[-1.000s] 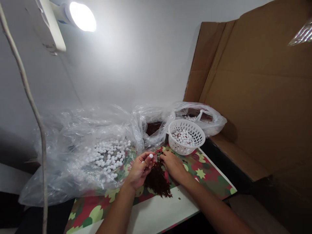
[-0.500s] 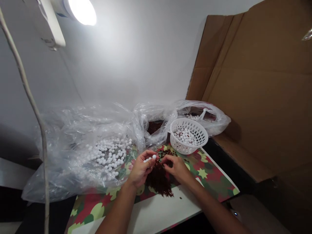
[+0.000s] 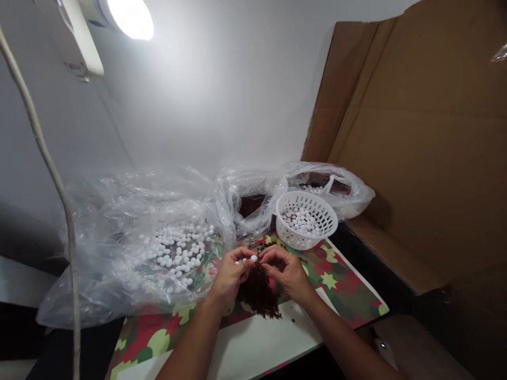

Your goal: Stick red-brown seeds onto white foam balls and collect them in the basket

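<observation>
Several small white balls sit in my left hand [image 3: 232, 274], which is closed around them. One white ball [image 3: 254, 258] shows between its thumb and forefinger. My right hand [image 3: 287, 272] is pinched right beside that ball; whatever is between its fingertips is too small to make out. Under both hands lies a heap of small dark reddish-brown pieces [image 3: 259, 295], partly hidden by them. Beyond my right hand stands a white slotted plastic basket [image 3: 307, 244], holding many white balls with bits of dark red among them.
On the left, a large clear plastic bag [image 3: 99, 285] spills white balls [image 3: 180, 253]. Behind are a bag with dark brown pieces [image 3: 251, 206] and another clear bag [image 3: 360, 198]. Cardboard [image 3: 415, 132] walls the right side. A patterned sheet [image 3: 344, 285] covers the table. A cable [image 3: 47, 153] hangs at left.
My right hand's fingertips have come in to the white ball at my left fingertips. My left hand has shifted slightly to the right, its fingers closing more over the balls.
</observation>
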Demonstrator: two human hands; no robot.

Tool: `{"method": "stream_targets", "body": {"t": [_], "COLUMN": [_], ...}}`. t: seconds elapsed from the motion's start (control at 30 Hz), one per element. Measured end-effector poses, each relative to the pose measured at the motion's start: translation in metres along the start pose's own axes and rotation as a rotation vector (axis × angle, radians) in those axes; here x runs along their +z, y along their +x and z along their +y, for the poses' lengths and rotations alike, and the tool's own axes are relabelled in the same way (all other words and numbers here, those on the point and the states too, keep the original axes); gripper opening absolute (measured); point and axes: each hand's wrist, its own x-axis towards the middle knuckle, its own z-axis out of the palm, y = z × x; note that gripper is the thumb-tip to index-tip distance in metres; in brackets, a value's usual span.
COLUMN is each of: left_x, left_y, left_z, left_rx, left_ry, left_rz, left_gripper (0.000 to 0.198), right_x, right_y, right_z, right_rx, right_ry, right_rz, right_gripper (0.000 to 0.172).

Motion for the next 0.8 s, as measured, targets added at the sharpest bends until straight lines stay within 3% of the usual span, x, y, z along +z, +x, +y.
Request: {"method": "stream_targets", "body": {"t": [0.43,0.8], "left_x": [0.001,0.004], "left_y": [-0.001,0.0], "left_z": [-0.001,-0.002], "left_rx": [-0.002,0.019], "left_ry": [-0.013,0.016], "left_rz": [0.002,0.062], "left_gripper": [0.045,0.041], "right_x": [0.009,0.014], "right_y": [0.0,0.001], "right_z": [-0.006,-0.004], "right_rx": [-0.153,-0.25], "right_ry": [-0.223,-0.39], "right_rz": [0.096,0.16], "right_gripper": [0.002,0.006]}}
